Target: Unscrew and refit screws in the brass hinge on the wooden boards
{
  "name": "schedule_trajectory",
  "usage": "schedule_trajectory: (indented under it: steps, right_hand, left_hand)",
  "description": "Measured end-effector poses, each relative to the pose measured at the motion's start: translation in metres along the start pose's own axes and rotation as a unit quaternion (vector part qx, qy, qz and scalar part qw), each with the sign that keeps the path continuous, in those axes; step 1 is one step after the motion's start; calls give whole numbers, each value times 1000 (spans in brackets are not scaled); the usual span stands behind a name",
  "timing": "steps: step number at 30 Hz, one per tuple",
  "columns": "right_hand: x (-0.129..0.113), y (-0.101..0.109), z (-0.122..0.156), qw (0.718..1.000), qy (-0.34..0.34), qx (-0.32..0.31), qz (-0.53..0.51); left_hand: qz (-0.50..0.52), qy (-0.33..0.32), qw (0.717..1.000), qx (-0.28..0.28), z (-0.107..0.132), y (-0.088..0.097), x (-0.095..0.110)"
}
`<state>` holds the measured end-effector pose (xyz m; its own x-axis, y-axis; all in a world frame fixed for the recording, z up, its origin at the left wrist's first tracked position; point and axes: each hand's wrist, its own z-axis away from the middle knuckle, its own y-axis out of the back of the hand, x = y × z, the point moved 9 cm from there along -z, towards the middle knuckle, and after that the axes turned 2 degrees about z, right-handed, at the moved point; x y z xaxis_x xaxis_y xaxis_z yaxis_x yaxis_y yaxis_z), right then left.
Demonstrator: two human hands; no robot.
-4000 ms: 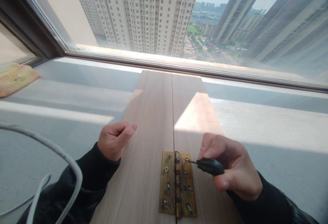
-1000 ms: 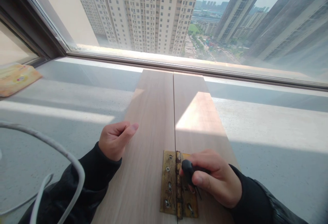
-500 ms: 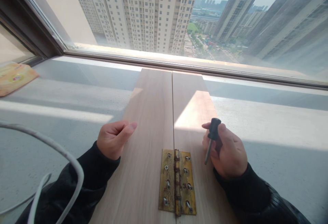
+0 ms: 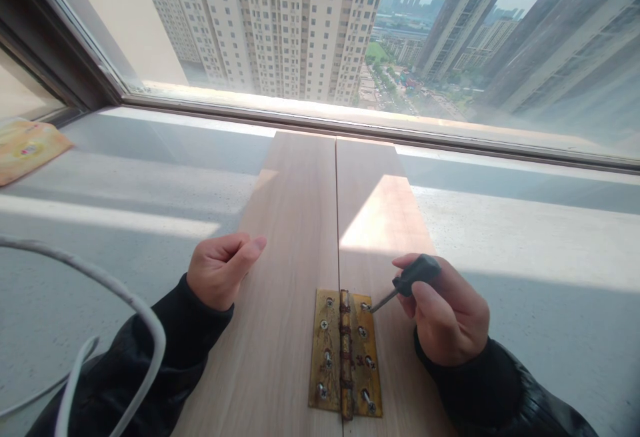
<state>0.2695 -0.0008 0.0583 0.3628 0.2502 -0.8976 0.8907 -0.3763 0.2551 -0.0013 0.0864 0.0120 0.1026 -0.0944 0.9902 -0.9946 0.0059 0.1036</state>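
Note:
A tarnished brass hinge (image 4: 346, 357) lies unfolded across the seam between two pale wooden boards (image 4: 295, 203). Several cross-head screws stand in its holes, some tilted and sticking up. My right hand (image 4: 450, 313) grips a short dark screwdriver (image 4: 419, 273) by its handle, right of the hinge. The shaft slants down leftward, its tip at the upper right screw (image 4: 367, 306); whether it touches, I cannot tell. My left hand (image 4: 220, 271) is closed in a fist over the left board's edge, with the thumb on top and no object showing.
A white cable (image 4: 120, 290) loops across the lower left, in front of my left sleeve. On the pale sill (image 4: 525, 243), an orange-yellow packet (image 4: 30, 150) lies at the far left. The window frame (image 4: 310, 120) borders the boards' far ends.
My right hand has turned the screwdriver from pointing down to pointing left, and its tip has come to the hinge's upper right screw. My left hand has stayed put.

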Motion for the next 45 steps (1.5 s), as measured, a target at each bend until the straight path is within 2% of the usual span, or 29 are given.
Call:
schedule_trajectory:
  steps: [4,7,10,19,25,31,36,39,45]
  right_hand:
    - [-14,-2,5,994,71,-20,77]
    - [-25,0,11,979,129,-9,156]
    - [-30,0,16,969,157,0,193]
    - [-31,3,17,970,153,17,189]
    - [-25,3,18,975,140,-2,173]
    - [-34,-1,18,969,173,2,177]
    - [-32,-9,15,974,184,-45,121]
    - [-32,-14,15,970,197,-78,123]
    - [-31,-7,14,970,176,-38,161]
  left_hand:
    - [-2,-7,1000,0,0,0,2]
    - [-4,-7,1000,0,0,0,2]
    - [0,-6,1000,-1,0,0,2]
    - [9,-6,1000,-1,1,0,1]
    - [-4,-6,1000,-1,0,0,1]
    - [1,-3,1000,1,0,0,0]
    - [0,-5,1000,-2,0,0,0]
    - [-7,-6,1000,-1,0,1,0]
    - [-11,-14,1000,-2,0,1,1]
